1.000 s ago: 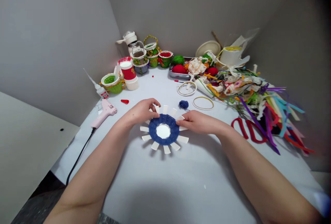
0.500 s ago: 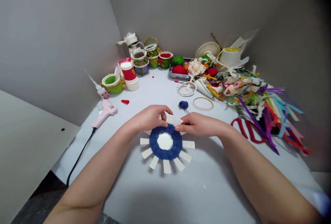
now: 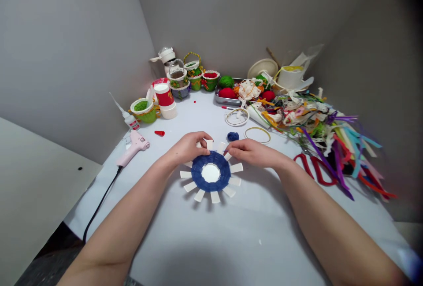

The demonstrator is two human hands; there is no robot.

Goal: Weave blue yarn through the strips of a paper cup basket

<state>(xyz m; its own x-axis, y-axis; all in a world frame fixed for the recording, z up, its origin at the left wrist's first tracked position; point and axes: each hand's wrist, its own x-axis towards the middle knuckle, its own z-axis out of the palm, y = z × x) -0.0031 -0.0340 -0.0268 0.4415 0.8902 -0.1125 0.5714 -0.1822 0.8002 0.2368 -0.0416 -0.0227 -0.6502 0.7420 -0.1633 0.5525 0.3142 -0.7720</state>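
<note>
White tabletop point(image 3: 178, 237) | card disc wound with blue yarn point(image 3: 211, 184) lies flat at centre, looks light, its stiff ring safest to hold, thin card spokes point(image 3: 215, 197) likely to bend | left hand point(image 3: 190, 148) pinches top spokes | right hand point(image 3: 251, 153) pinches rim, exact hold hidden | forearms angled inward

Card spokes point(image 3: 209, 144) hidden under left hand point(image 3: 190, 147) and right hand point(image 3: 253, 153), ribbon ends point(image 3: 370, 143) blurred, forearms point(image 3: 122, 228) cut off
</note>
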